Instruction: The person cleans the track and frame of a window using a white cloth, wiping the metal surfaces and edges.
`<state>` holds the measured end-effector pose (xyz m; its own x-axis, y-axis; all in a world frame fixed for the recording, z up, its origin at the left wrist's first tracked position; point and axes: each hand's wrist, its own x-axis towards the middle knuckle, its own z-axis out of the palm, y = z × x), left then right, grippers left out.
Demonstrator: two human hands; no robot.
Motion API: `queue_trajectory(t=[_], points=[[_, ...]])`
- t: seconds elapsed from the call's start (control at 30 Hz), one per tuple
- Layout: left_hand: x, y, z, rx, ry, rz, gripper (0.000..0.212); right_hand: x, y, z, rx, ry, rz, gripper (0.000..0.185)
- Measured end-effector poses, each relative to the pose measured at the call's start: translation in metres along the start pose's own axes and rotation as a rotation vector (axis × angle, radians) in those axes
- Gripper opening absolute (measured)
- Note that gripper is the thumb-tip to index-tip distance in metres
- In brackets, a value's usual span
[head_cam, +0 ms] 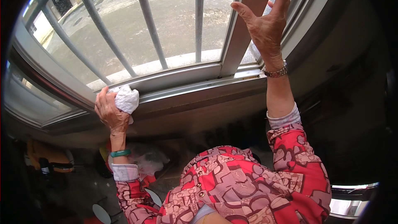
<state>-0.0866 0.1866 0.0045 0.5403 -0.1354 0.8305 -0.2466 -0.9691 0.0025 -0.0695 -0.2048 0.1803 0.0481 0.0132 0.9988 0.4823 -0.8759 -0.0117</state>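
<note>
My left hand grips a crumpled white cloth at the lower left corner of a sliding window's metal sash. The cloth rests against the bottom rail, just above the metal window track. Higher up on the right, my right hand is raised beside the sash's vertical stile. Its thumb is spread in front of the stile, and the fingertips reach the stile's right edge. Nothing is seen held in that hand. Through the glass pane stand several upright metal bars.
A concrete yard lies outside beyond the bars. Below the window on the left are a clear plastic bag, a yellow-orange object and a round pale disc. The wall frame edges the opening at right. Dark areas hide other detail.
</note>
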Motion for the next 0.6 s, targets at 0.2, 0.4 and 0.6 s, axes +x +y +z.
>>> queue_trajectory(t=[0.2, 0.4, 0.6], points=[[-0.025, -0.012, 0.011, -0.258, -0.017, -0.051, 0.040, 0.001, 0.003, -0.002, -0.090, -0.079, -0.030, 0.096], [-0.032, -0.023, 0.006, -0.318, 0.036, -0.117, 0.041, 0.024, -0.012, 0.000, -0.108, -0.120, -0.095, 0.101], [-0.040, -0.032, 0.014, -0.426, 0.014, -0.205, 0.044, 0.026, 0.009, 0.000, -0.180, -0.118, -0.385, 0.103]])
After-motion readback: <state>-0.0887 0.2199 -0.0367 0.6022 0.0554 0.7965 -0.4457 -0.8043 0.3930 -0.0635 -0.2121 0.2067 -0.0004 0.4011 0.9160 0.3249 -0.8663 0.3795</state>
